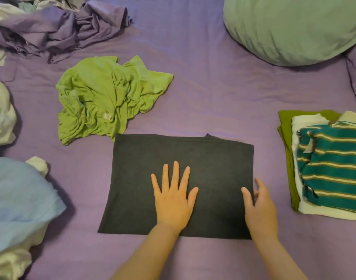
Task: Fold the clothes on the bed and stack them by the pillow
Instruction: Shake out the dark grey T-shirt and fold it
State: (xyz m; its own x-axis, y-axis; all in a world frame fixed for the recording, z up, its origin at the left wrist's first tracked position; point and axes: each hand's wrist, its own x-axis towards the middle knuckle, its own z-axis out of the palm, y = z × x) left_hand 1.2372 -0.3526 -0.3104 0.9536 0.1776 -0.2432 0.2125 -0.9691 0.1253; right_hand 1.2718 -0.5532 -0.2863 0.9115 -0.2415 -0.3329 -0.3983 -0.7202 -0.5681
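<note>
Left hand (172,199) flat, fingers spread, pressing on folded dark cloth (179,184) at bottom middle. Right hand (259,207) at cloth's right edge, thumb on top, fingers tucked past edge, pinching it. Folded stack (324,164) at right. Pillow (290,29) upper right. Crumpled green shirt (108,98) upper left.

The sheet (203,87) on the bed is purple, plain, without pattern. The pillow (290,27) is pale green. The folded cloth (193,154) in the middle is dark grey, almost black. The crumpled shirt (104,98) is bright lime green, with a small white label. In the stack, the top shirt (332,168) is teal with cream and brown stripes; under it lies a cream piece (306,120), and under that an olive green one (286,126). At the left lie a light blue garment (17,199) and white clothes (1,118). The bunched bedding (58,29) is purple.
</note>
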